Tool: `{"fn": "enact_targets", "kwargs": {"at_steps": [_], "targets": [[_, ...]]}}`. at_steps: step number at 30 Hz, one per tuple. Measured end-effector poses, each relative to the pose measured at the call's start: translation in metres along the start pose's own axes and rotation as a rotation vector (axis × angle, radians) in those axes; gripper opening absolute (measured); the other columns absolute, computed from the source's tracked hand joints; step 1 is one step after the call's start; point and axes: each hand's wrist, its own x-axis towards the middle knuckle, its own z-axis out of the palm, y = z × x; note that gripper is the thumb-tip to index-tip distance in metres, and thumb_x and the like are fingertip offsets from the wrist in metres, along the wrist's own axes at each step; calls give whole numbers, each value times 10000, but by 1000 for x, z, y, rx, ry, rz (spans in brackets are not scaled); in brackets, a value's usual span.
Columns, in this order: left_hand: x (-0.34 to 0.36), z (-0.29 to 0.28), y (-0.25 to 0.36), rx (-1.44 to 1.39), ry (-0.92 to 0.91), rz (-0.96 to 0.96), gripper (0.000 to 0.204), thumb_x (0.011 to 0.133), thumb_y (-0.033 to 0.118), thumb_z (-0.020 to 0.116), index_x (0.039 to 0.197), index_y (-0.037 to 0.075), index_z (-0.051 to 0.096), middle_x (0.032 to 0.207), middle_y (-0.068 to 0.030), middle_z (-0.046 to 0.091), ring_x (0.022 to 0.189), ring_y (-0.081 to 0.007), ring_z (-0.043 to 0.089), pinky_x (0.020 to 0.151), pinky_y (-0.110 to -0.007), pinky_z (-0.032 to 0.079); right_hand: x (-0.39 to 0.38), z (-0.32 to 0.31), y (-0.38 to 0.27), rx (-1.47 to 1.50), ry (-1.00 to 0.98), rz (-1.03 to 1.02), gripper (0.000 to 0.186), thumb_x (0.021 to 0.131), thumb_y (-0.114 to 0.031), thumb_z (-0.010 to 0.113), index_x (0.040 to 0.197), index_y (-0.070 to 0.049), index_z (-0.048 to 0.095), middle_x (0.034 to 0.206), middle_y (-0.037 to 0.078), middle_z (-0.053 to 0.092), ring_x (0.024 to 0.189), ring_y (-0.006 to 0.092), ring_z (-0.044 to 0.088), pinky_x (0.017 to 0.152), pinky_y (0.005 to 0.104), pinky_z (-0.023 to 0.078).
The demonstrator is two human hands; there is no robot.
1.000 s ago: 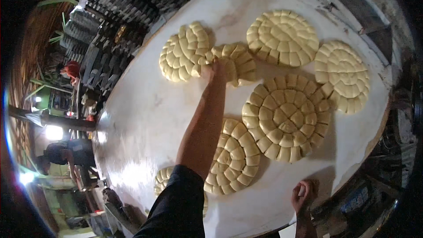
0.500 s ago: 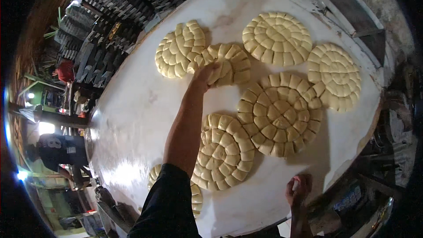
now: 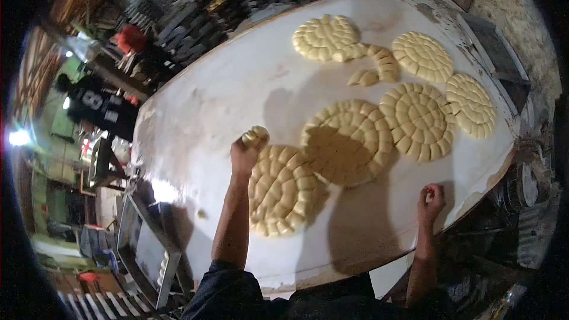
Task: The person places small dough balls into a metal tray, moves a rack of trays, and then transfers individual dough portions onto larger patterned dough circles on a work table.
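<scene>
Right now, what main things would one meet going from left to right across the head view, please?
Co-worker in dark clothes, framed tray, left hand gripping dough lump, nearest segmented round, large shadowed round, lit round just beyond it, rightmost round.

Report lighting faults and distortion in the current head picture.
Head view: the lamp at far left flares, and glare whitens the tabletop's lower left edge; head view: a dark shadow covers much of the central dough round; head view: fisheye bends the tabletop's edges, corners black.
</scene>
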Motion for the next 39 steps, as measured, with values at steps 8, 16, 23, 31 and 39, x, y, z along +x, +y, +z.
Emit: {"fn": "enact_targets", "kwargs": {"at_steps": [8,16,23,31,39], "targets": [[-291,-149,-16,-414,-482,-56,574,915,45,732,1404,-57,451,1018,-89,670,965,-125,641,826,-256,523,-199,85,-269,1108,-930,35,531,1001,-388,607,1351,8,555,1169,70,638,1080,148,591,975,343,470],[-384,-330,-60,-316,26,165,314,926,-59,667,1225,5,599,1026,-55,660,887,-78,611,773,-246,541,-335,87,-442,1268,-830,311,325,945,-71,705,1203,-97,508,1076,32,648,934,136,640,783,294,555],[-387,-328,-125,-452,559,-26,235,1065,219,562,1201,27,557,1063,-60,626,918,-117,604,734,-273,535,-289,94,-438,1306,-511,456,214,1001,-162,623,1187,-88,548,1036,15,623,882,97,577,736,277,474],[-332,-317,-230,769,116,498,197,868,263,734,927,83,678,1025,-133,627,1042,-360,556,887,-449,449,-272,157,-338,224,-923,-1061,312,883,-323,648,971,-30,586,975,188,559,972,379,529,908,509,437],[-281,-219,-212,407,175,122,157,922,200,666,997,63,650,974,-153,668,1015,-391,596,936,-486,452,-323,187,-396,162,-1135,-1082,399,766,-308,691,953,44,660,1136,316,612,1169,499,519,1087,588,379]]}}
